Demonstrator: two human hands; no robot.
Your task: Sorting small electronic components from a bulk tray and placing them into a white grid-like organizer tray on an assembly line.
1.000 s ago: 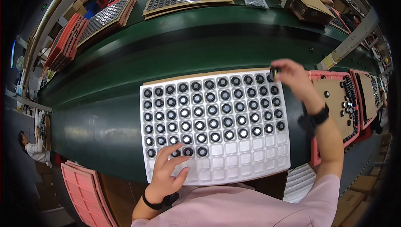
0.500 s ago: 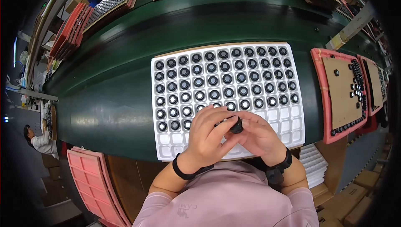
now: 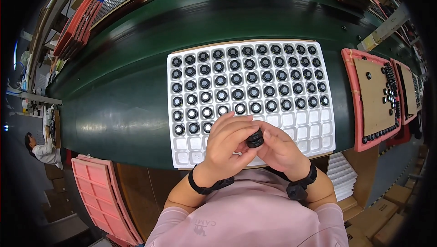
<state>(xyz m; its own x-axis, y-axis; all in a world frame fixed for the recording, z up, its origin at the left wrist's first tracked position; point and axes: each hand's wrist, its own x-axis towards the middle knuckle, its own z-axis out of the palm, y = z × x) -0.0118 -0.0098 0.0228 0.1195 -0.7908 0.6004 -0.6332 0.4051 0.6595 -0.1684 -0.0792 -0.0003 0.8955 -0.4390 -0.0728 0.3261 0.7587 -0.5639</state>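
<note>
Both my hands meet over the near edge of a white compartment tray [image 3: 195, 158]. A black round knob-like part [image 3: 255, 140] with a ringed side is pinched between them. My left hand [image 3: 227, 143] has its thumb and fingers curled round the part from the left. From the right, the fingertips of my right hand [image 3: 281, 148] press against it. Similar black parts with pale centres [image 3: 236, 79] sit singly in the tray's far and middle rows. Vacant compartments show in the near rows, and my hands cover some of the compartments.
The tray lies on a green conveyor belt [image 3: 118, 106]. To the right, a pink foam tray [image 3: 348, 92] holds cardboard and more black parts. Pink trays [image 3: 93, 188] stand at lower left; white trays [image 3: 340, 176] are stacked at lower right. Another person [image 3: 44, 149] is at far left.
The black part has been turned between my fingers, so its ringed side shows more. The tray appears slightly higher and further right in view. Both hands keep their hold.
</note>
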